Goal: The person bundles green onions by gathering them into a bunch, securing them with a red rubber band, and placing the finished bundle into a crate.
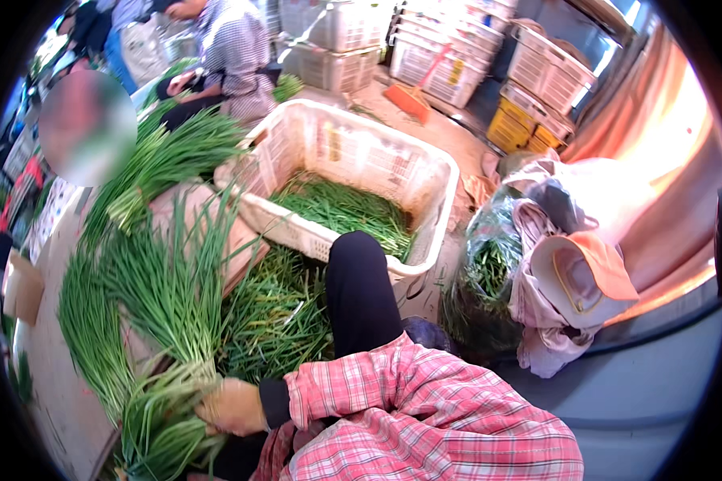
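The largest item near the worker is a white plastic crate [369,156], cut greens lying in its bottom, its near rim just beyond the dark knee [361,297]. A strip of floor [449,143] with an orange broom [409,103] on it separates the crate from the stacked crates [329,60] behind. To the right, a clear bag [485,248] and an orange-and-white cap [608,268] limit the room. Loose greens [269,321] fill the space between crate, knee and plaid sleeve [337,385]. Long green bunches [168,280] lie to the left.

The right hand [237,406] is closed on pale stalks of the nearest bunch [156,413], which spreads to its left. The left hand is out of my sight; I cannot tell whether it meets the right. The lower edge of the view cuts off that bunch. A blurred round patch [88,128] obscures the far upper left.
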Action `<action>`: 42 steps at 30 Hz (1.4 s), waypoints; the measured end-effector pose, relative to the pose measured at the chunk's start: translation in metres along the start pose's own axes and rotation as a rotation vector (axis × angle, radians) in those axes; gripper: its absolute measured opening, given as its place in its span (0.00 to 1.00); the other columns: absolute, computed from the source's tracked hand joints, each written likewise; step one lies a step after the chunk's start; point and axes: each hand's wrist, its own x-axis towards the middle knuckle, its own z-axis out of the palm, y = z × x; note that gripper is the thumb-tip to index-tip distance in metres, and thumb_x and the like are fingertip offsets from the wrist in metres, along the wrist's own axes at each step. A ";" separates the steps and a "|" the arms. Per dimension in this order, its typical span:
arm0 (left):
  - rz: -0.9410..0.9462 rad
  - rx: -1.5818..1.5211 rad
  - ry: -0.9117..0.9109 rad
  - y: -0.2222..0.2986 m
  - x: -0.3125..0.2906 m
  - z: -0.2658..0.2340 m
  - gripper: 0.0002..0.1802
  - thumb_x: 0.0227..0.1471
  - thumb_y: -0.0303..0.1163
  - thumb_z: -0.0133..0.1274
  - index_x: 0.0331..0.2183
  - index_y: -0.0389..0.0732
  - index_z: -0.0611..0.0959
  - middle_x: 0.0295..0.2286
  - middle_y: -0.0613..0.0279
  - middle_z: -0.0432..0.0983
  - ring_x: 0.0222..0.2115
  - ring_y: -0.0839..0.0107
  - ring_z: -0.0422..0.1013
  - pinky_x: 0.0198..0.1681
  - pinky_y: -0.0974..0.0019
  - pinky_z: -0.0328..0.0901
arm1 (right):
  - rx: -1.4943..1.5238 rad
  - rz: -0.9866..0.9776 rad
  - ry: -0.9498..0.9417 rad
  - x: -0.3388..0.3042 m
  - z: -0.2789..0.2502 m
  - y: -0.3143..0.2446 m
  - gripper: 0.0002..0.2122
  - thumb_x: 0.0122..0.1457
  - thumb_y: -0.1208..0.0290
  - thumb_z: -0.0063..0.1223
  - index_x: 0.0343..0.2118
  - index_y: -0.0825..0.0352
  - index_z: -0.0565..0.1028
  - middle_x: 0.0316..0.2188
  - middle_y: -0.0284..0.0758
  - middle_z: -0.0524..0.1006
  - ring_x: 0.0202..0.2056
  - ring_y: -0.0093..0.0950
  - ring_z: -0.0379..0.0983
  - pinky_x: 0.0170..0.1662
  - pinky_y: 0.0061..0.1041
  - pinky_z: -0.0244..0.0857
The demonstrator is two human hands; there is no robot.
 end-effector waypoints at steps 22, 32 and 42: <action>-0.195 -0.494 0.220 0.024 0.014 -0.123 0.09 0.52 0.35 0.46 0.26 0.43 0.77 0.22 0.63 0.74 0.24 0.65 0.71 0.34 0.59 0.69 | 0.222 0.089 -0.169 -0.037 -0.097 0.021 0.04 0.52 0.72 0.57 0.26 0.67 0.76 0.18 0.39 0.73 0.18 0.37 0.71 0.21 0.30 0.64; -0.163 -0.496 0.362 0.017 0.015 -0.108 0.07 0.49 0.33 0.49 0.24 0.42 0.76 0.21 0.65 0.73 0.23 0.70 0.70 0.31 0.66 0.67 | 0.191 0.165 -0.110 -0.016 -0.054 0.006 0.34 0.49 0.60 0.63 0.55 0.73 0.62 0.45 0.50 0.72 0.43 0.46 0.71 0.46 0.33 0.66; -0.119 -0.671 0.436 0.034 0.017 -0.122 0.07 0.51 0.31 0.46 0.25 0.39 0.75 0.21 0.65 0.70 0.23 0.71 0.68 0.30 0.68 0.66 | 0.009 0.464 0.051 -0.055 -0.083 0.064 0.06 0.58 0.74 0.51 0.35 0.72 0.72 0.19 0.47 0.73 0.22 0.44 0.73 0.25 0.31 0.64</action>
